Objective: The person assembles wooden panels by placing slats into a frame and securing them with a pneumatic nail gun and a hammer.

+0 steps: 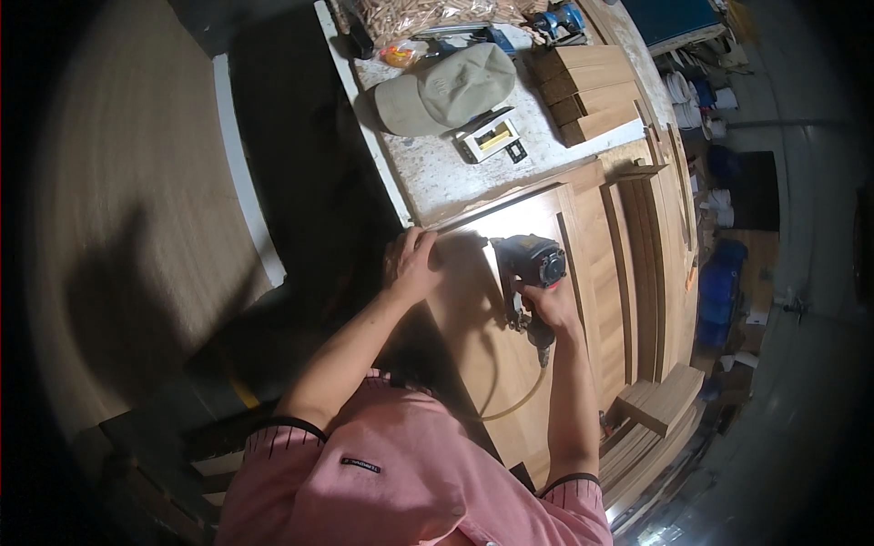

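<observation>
My right hand (552, 302) is wrapped round the handle of a dark pneumatic nail gun (528, 259). Its nose points toward the far left part of a framed wooden panel (510, 373); whether the tip touches the wood cannot be told. From the base of the handle a yellowish air hose (512, 409) curves back toward my body. At the panel's left edge, near its far corner, my left hand (411, 266) grips the wood with fingers bent over the edge. Bright light falls on the panel just beyond the nail gun.
Beyond the panel, a white worktop (423, 177) carries a beige cap (455, 91), a small white-and-black box (492, 136), a bag of wooden dowels (437, 14) and a blue tool (560, 23). Stacked wood blocks (587, 86) and long strips (646, 273) lie to the right.
</observation>
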Demonstrator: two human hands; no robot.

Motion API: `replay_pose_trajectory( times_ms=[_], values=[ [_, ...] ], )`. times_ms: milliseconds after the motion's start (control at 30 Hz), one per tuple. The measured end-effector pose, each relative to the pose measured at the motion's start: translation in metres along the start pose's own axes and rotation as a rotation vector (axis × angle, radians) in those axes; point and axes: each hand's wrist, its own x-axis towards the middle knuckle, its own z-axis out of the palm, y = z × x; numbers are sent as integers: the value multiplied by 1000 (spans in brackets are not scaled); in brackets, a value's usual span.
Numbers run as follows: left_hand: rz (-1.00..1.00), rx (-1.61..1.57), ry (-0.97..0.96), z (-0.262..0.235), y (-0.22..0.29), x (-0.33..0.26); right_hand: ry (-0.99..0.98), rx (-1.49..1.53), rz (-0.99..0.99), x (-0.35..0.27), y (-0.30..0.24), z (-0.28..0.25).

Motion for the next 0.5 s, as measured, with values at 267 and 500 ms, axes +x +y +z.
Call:
replay_pose_trajectory(
  times_ms=[267,500],
  values=[
    [-67,38,-69,-2,4,2,10,22,-70,4,-9,1],
    [-44,50,-62,-4,6,2,-14,67,-65,7,-13,-2]
  ],
)
